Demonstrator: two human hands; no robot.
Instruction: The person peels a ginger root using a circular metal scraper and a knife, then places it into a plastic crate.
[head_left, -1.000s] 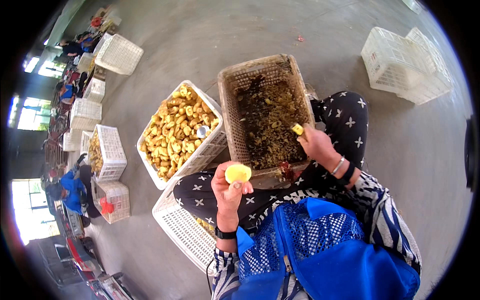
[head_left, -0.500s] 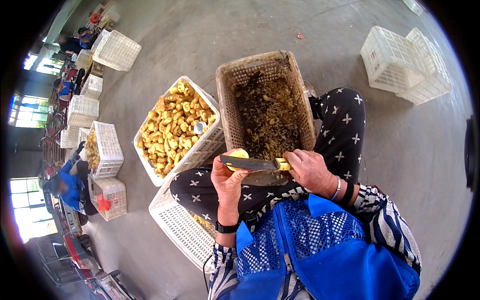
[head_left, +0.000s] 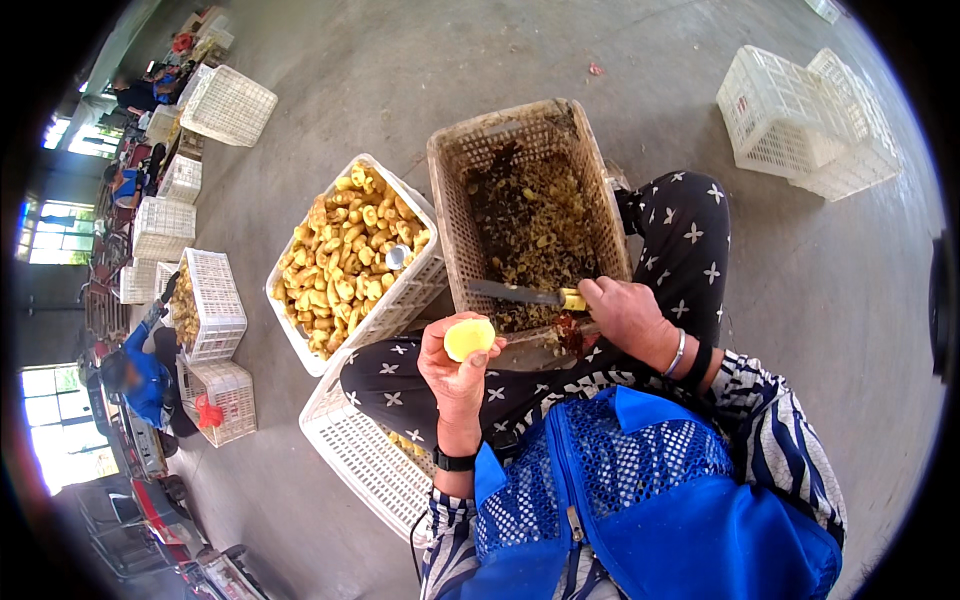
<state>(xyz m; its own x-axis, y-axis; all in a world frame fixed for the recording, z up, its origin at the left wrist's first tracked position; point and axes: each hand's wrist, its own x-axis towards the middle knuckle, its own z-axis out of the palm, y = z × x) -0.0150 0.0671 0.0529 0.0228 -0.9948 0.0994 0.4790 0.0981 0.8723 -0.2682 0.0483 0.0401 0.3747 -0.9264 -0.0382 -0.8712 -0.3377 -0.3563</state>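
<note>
While left hand [head_left: 455, 375] cups peeled fruit [head_left: 468, 338], right hand [head_left: 625, 315] grips knife [head_left: 525, 294].

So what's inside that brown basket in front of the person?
The brown basket holds a dark, greenish heap of scraps. The knife and right hand cover its near end; the bottom underneath is hidden.

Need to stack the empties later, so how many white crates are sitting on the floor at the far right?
2: one white crate at the upper right, and a second white crate pressed against its right side. Others may lie outside the picture.
</note>
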